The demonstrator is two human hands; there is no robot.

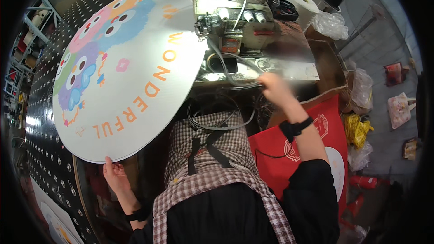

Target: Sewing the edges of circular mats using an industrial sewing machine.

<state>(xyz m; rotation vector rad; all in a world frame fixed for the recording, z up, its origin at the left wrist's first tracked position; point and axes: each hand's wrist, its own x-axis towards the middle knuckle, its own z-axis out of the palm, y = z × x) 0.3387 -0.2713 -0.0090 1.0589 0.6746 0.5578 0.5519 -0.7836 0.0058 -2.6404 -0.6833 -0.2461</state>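
Observation:
A large white round mat, printed with colourful cartoon creatures and orange lettering, lies tilted across the left side. Its right edge reaches the needle area of a sewing machine. At the mat's lower rim, my left hand pinches the edge, some fingers curled beneath. My right hand, blurred by motion, is closed around a grey edging strip to the right of the mat. The strip runs from the needle area to that hand, and its loops hang over my checked apron.
A black table dotted with metal studs extends left. Right of the machine stand a cardboard box and a white roll. A red printed sheet hangs beside my right arm. Plastic bags, including a yellow one, lie farther right.

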